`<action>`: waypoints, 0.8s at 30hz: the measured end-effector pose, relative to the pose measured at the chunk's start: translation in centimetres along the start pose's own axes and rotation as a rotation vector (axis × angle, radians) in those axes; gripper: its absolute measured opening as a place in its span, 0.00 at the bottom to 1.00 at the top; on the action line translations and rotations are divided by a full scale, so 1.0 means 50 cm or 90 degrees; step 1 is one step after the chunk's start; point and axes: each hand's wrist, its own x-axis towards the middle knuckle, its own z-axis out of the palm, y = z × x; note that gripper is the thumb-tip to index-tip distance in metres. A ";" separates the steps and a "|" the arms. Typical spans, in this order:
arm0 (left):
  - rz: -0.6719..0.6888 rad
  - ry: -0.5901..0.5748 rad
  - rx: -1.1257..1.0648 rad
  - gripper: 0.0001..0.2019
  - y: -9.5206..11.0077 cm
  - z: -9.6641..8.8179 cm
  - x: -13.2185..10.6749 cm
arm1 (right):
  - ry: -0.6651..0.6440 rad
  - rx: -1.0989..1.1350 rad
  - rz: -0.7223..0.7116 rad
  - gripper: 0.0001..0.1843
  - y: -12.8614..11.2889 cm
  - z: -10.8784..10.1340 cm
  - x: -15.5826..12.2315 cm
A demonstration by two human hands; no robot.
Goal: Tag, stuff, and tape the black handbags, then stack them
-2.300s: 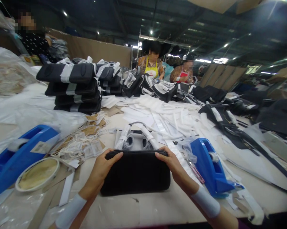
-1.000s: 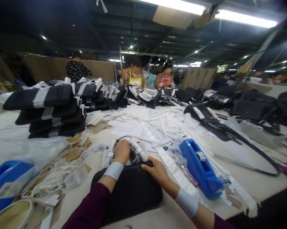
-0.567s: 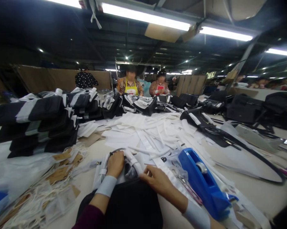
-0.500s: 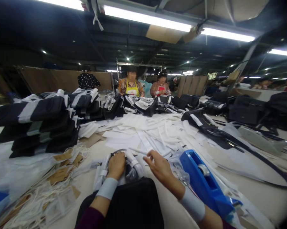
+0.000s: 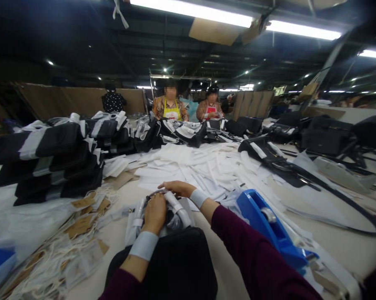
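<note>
Head view: a black bag (image 5: 175, 266) lies flat at the near edge of the table (image 5: 347, 246), right under the camera; its handles (image 5: 179, 210), wrapped in white, stick out from its far side and arch away from the person.

The left hand (image 5: 155, 212) lies palm down on the handles, between the two wrapped arms; its fingers curl down over them, but whether they grip cannot be told; a pale cuff (image 5: 144, 246) sits on the wrist.

The right hand (image 5: 178, 188) reaches across from the right, just beyond the left hand; it is open and nearly flat, fingers stretched to the left and resting at the top of the handle arch; it holds nothing; its maroon sleeve (image 5: 253, 258) crosses the lower right.

A blue tape dispenser (image 5: 269, 229) stands just right of the sleeve; white strips (image 5: 206, 166) lie loose across the middle of the table, beyond both hands.

On the left a stack of black bags (image 5: 56, 162) banded in white stands well apart from the hands; brown tags (image 5: 81, 216) on strings lie between the stack and the near bag.

More black bags (image 5: 181, 133) are heaped at the far end, where two people (image 5: 170, 109) sit in aprons.
</note>
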 end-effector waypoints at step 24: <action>-0.040 -0.069 -0.070 0.17 -0.009 -0.011 0.022 | 0.441 -0.033 -0.014 0.08 0.034 -0.032 -0.437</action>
